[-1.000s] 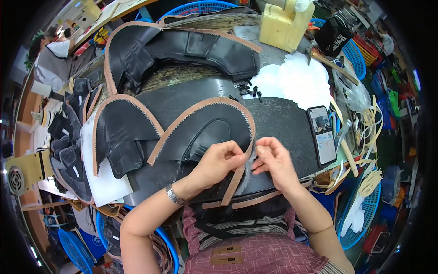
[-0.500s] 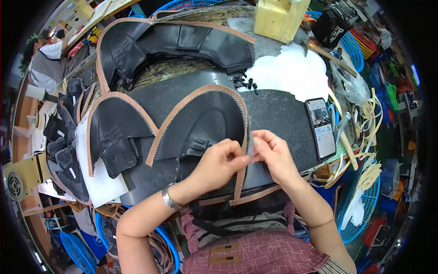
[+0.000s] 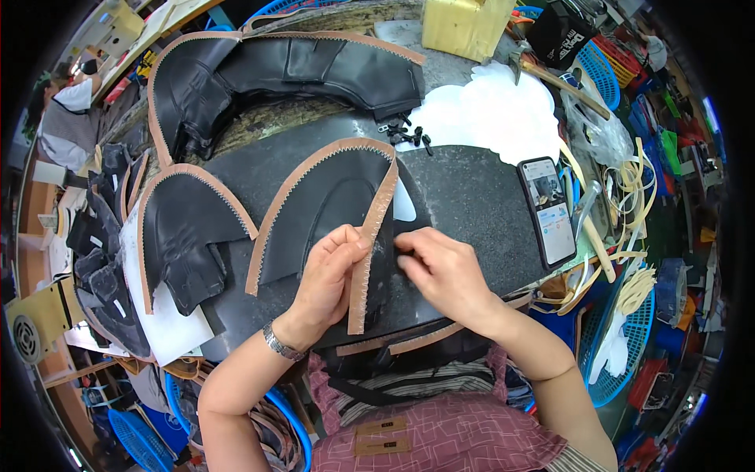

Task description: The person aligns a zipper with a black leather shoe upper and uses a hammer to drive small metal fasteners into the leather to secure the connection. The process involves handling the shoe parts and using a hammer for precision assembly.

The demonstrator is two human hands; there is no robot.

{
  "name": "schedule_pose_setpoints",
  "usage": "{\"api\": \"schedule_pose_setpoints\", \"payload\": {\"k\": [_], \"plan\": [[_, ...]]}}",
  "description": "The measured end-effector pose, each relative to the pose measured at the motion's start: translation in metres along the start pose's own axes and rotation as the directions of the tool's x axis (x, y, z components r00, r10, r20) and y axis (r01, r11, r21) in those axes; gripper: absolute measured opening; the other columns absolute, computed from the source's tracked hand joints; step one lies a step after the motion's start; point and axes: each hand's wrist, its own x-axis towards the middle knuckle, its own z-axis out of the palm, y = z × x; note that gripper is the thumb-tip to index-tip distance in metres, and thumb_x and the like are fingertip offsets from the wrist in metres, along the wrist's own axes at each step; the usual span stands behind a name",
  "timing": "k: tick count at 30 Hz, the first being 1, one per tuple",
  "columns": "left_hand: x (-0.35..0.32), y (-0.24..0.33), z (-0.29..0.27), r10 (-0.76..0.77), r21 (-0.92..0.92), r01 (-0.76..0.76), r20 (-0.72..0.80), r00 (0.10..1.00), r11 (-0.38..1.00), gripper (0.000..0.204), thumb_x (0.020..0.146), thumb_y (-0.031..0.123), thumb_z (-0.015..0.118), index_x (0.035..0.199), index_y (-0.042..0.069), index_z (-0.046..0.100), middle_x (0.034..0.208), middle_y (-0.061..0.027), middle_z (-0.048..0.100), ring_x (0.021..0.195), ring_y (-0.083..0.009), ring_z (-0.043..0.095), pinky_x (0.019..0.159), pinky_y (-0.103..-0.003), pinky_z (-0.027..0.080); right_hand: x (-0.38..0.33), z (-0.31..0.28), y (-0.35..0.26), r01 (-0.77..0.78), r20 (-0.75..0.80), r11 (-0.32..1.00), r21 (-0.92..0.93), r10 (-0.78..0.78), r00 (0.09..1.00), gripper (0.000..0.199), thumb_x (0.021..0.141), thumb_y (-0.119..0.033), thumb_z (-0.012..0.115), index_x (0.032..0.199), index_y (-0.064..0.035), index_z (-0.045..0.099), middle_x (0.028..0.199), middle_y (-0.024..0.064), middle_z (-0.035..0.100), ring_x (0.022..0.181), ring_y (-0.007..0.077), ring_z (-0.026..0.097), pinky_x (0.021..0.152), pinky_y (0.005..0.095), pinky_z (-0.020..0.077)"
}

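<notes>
A black leather shoe upper (image 3: 330, 200) with a zigzag-stitched brown edging strip lies on the dark work surface in front of me. My left hand (image 3: 334, 263) pinches its brown edge, where the right side is turned over. Close to that folded side, my right hand (image 3: 444, 271) has its fingers curled together; what they grip, if anything, is hidden. A second black upper (image 3: 185, 220) with the same brown edging rests to the left. Beyond lies a stack of similar black uppers (image 3: 314, 75).
On the right lie a phone (image 3: 548, 211), a hammer (image 3: 562, 85) and pale strips (image 3: 635, 197). Small black zipper pulls (image 3: 417, 138) sit beside white cut pieces (image 3: 503, 110). A yellowish block (image 3: 465, 27) stands at the back. More black pieces (image 3: 102, 259) are heaped at left.
My left hand has moved left and taken the brown edge, and the upper's right side is now folded over. The right hand has shifted slightly lower. The whole view has slid a little.
</notes>
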Motion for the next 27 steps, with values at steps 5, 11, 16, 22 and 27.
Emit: {"api": "schedule_pose_setpoints", "payload": {"k": [5,11,16,22,27], "plan": [[0.007,0.011,0.023,0.582,0.879,-0.437,0.459,0.672,-0.189,0.017,0.082,0.003,0.055,0.099,0.006,0.053,0.11,-0.0118,0.057,0.099,-0.0219,0.057,0.086,-0.032,0.046,0.005,0.003,0.002,-0.088,0.13,0.993,-0.083,0.099,0.987,0.029,0.072,-0.011,0.068,0.097,-0.0007,0.058,0.097,0.0142,0.055,0.092,0.0351,0.057,0.076,0.0437,0.0475],[0.003,0.045,0.03,-0.024,0.748,-0.614,0.63,0.777,-0.25,0.05,0.068,-0.002,0.061,0.116,0.005,0.051,0.109,-0.0119,0.06,0.102,-0.029,0.057,0.086,-0.038,0.046,0.008,0.004,-0.001,-0.147,0.193,0.983,-0.107,0.166,0.967,0.023,0.075,-0.013,0.067,0.094,-0.0034,0.059,0.092,0.0125,0.055,0.086,0.0343,0.057,0.074,0.0427,0.047],[0.008,0.041,0.003,0.045,0.857,-0.516,0.516,0.856,-0.007,0.052,0.067,0.007,0.074,0.116,0.004,0.055,0.104,-0.0106,0.057,0.098,-0.0277,0.053,0.086,-0.038,0.043,0.01,0.013,-0.007,-0.19,0.151,0.967,-0.17,0.216,0.964,0.015,0.075,-0.014,0.068,0.081,-0.0046,0.059,0.088,0.0098,0.054,0.081,0.0286,0.06,0.069,0.0402,0.0476],[0.005,0.029,0.001,0.051,0.911,-0.412,0.413,0.909,-0.017,0.027,0.067,0.01,0.076,0.091,0.005,0.067,0.107,-0.0082,0.052,0.103,-0.0261,0.047,0.089,-0.037,0.039,0.0,0.0,0.014,0.206,0.06,0.978,-0.042,-0.204,0.977,0.009,0.077,-0.01,0.066,0.081,-0.0052,0.059,0.083,0.0068,0.054,0.073,0.0244,0.06,0.064,0.0362,0.0503],[0.005,0.016,0.0,0.159,0.929,-0.37,0.363,0.918,0.012,0.017,0.067,0.008,0.075,0.08,0.003,0.065,0.105,-0.0074,0.054,0.097,-0.0241,0.05,0.085,-0.034,0.041,0.074,-0.031,0.055,-0.107,-0.343,0.978,-0.181,0.039,0.939,0.02,0.079,-0.019,0.067,0.087,-0.0017,0.062,0.084,0.0136,0.062,0.077,0.0268,0.062,0.067,0.0361,0.0488]]}}
